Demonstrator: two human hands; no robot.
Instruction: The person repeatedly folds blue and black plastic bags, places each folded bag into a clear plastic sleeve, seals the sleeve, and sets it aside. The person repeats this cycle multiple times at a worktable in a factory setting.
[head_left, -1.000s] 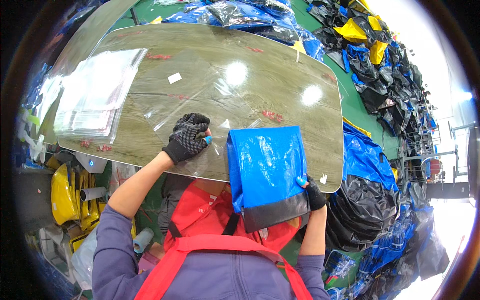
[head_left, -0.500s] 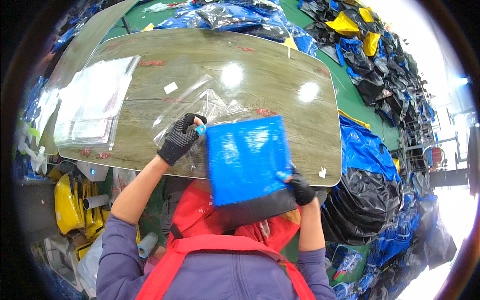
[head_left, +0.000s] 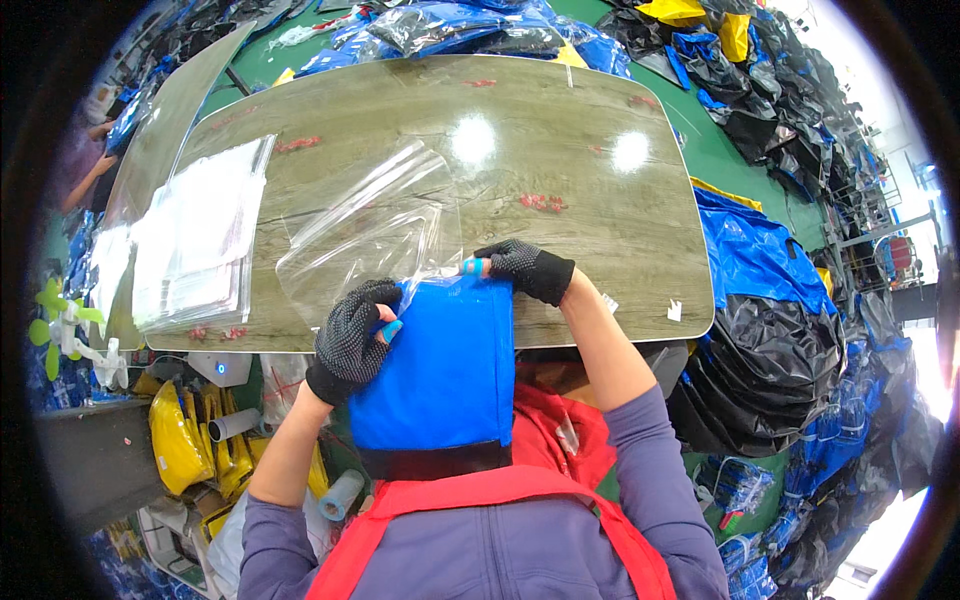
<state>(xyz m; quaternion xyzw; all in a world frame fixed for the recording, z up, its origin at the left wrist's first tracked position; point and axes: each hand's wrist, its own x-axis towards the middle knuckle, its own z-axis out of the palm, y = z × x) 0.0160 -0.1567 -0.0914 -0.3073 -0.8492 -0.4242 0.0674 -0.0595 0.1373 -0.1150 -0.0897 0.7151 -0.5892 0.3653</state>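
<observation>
Both gloved hands clamped on top corners of the blue folded garment [head_left: 440, 370] at the table's [head_left: 620, 230] near edge, left hand [head_left: 350, 340] and right hand [head_left: 525, 268] apart, clear plastic bag [head_left: 370, 235] lying just ahead, mouth nearer the left hand.

A clear plastic bag [head_left: 375, 235] lies near the front edge of the wood-grain table [head_left: 600, 220]; a stack of clear plastic bags [head_left: 200, 245] sits at its left edge. The folded blue fabric piece [head_left: 440, 365] overhangs the front edge, between both hands.
</observation>
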